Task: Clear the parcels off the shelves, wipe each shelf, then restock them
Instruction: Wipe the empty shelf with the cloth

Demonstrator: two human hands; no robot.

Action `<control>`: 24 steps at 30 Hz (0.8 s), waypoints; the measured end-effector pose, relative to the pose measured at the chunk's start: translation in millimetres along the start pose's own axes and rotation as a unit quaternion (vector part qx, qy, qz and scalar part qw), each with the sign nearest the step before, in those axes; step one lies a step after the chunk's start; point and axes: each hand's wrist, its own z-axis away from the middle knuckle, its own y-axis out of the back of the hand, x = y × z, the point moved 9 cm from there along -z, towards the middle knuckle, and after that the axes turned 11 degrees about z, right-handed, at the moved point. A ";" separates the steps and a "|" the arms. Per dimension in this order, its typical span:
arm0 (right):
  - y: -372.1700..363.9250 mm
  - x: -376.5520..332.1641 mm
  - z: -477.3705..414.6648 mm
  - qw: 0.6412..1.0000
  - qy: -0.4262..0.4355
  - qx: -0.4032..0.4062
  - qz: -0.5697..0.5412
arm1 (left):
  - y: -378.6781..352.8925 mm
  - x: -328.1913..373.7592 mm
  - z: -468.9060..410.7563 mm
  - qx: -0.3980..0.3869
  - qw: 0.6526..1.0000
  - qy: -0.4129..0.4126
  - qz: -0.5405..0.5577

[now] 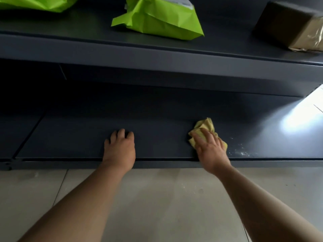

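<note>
Head view only. Lower shelf (78, 142) is bare of parcels, dark grey, and is the one being wiped. Right hand (212, 151) lies flat on a crumpled yellow cloth (205, 127), fingers spread and mostly straight, pressing it onto the shelf near the front edge; looks like pressing, not a pinch. Left hand (120, 148) is propped on the same shelf well to the left, fingers loosely bent, holding nothing, likely bracing. Pale specks of dust (240, 151) sit just right of the cloth, not yet wiped. Upper shelf (157, 55) carries parcels: a green parcel (157, 18) in the middle, another green parcel (35, 4) cut off at top left, and a brown box (293, 27) at right, blurred. Tiled floor (157, 198) is below, and a bright light patch (305, 110) falls on the right end of the lower shelf. Judgement: mid-wipe on the lower shelf, upper shelf not cleared. Risks: a stroke toward the front lip would sweep the dust onto the floor rather than gather it. The bunched cloth could skip patches. The dark back and left of the shelf are easy to miss, and glare hides dirt at the right. Rising without looking could knock the head on the upper shelf's edge or jolt the parcels above.
</note>
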 end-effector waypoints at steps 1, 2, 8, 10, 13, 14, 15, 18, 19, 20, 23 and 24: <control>0.5 13.0 -3.8 1.000 -0.025 -0.003 -0.001 | -4.0 6.7 0.1 0.010 1.000 -0.007 0.004; 0.5 19.4 -8.1 0.999 -0.047 -0.010 -0.001 | -7.5 10.4 0.6 0.019 1.000 -0.005 0.008; 0.6 -88.6 -38.0 0.994 0.108 -0.028 -0.011 | -13.9 4.9 2.4 0.081 0.996 0.005 0.032; 3.9 -127.3 -50.0 0.986 0.164 -0.036 -0.017 | -14.3 2.4 2.6 0.090 0.995 -0.001 0.034; 3.9 -158.0 -69.1 0.975 0.213 -0.062 -0.003 | -17.1 1.2 4.1 0.095 0.995 -0.003 0.027; 1.9 -157.7 -76.5 0.974 0.213 -0.074 0.002 | -17.9 1.1 4.2 0.098 0.995 -0.001 0.028; -0.8 -151.2 -84.5 0.976 0.201 -0.085 0.003 | -19.3 1.1 4.1 0.101 0.995 0.002 0.028; -3.4 -103.6 -103.9 0.989 0.119 -0.088 -0.002 | -22.0 2.6 3.5 0.106 0.994 0.007 0.028; -4.2 -83.1 -108.1 0.992 0.091 -0.088 -0.004 | -22.4 3.2 3.0 0.108 0.994 0.008 0.031; -5.5 -62.7 -110.1 0.994 0.066 -0.088 -0.004 | -22.5 3.4 3.0 0.110 0.993 0.009 0.032; -10.3 -9.9 -106.5 0.996 0.002 -0.088 0.002 | -23.1 4.2 2.4 0.116 0.992 0.018 0.038; -11.9 0.8 -103.0 0.996 -0.015 -0.090 0.005 | -23.6 4.8 1.9 0.116 0.992 0.022 0.039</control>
